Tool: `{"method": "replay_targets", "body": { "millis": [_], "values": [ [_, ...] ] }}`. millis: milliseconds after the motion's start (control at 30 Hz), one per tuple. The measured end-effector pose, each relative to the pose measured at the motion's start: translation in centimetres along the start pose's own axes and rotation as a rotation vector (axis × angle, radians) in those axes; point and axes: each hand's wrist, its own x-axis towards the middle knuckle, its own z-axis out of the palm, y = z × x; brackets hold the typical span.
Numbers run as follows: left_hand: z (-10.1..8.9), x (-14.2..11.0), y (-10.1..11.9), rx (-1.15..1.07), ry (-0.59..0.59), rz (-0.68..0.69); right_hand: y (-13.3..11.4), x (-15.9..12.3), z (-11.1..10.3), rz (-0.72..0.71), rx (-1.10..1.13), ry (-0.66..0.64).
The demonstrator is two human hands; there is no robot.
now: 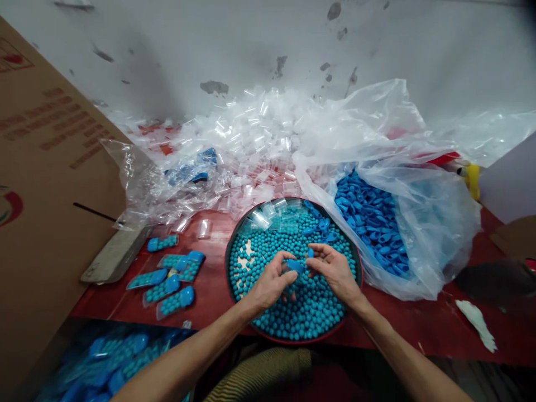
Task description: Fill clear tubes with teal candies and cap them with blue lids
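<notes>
My left hand (274, 279) is closed around a small clear container with a blue cap (296, 266) at its top; fingers hide much of its body. To the right, my right hand (337, 273) pinches a small blue plastic piece (310, 253) between thumb and fingertips. Both hands are over a round tray (229, 279) with a red rim, filled with teal beads (293, 318). Several clear empty containers (268, 215) lie on the beads at the tray's far side. A few loose blue caps (322, 226) rest at its far right.
Filled, capped containers (176, 301) lie left on the red table (209, 296); more fill a box (113, 357) below. Behind is a heap of clear containers (259, 128). An open plastic bag (435, 223) holds blue caps (371, 223) at right. A cardboard box (54, 167) stands left.
</notes>
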Motion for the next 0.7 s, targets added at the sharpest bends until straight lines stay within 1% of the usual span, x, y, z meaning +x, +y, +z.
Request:
{"method": "replay_targets", "body": {
  "millis": [67,100,167,200,267,367,467,600,700],
  "values": [
    [0.2,-0.1,0.1,0.013,0.012,0.029,-0.2,-0.4,0.5,-0.128,-0.126,0.048],
    [0.3,-0.1,0.2,0.015,0.031,0.044,-0.2,-0.6,0.7,-0.213,-0.221,0.025],
    [0.4,-0.1,0.3,0.011,0.059,0.075,-0.3,-1.2,0.9,-0.347,-0.400,-0.089],
    [0.5,-0.1,0.4,0.007,0.069,0.095,-0.3,-1.5,1.0,-0.385,-0.473,-0.149],
    [0.6,-0.1,0.5,-0.006,0.081,0.130,-0.1,-2.0,1.1,-0.404,-0.601,-0.233],
    [0.8,-0.2,0.7,-0.031,0.117,0.156,0.2,-2.2,1.6,-0.408,-0.761,-0.257],
    [0.9,-0.3,0.8,-0.050,0.115,0.154,0.4,-2.2,2.1,-0.447,-0.808,-0.201],
    [1.3,-0.3,0.9,-0.072,0.117,0.157,0.4,-2.1,2.3,-0.561,-0.767,-0.094],
    [1.7,-0.2,0.7,-0.130,0.123,0.135,0.6,-1.9,2.3,-0.612,-0.735,-0.114]
  ]
}}
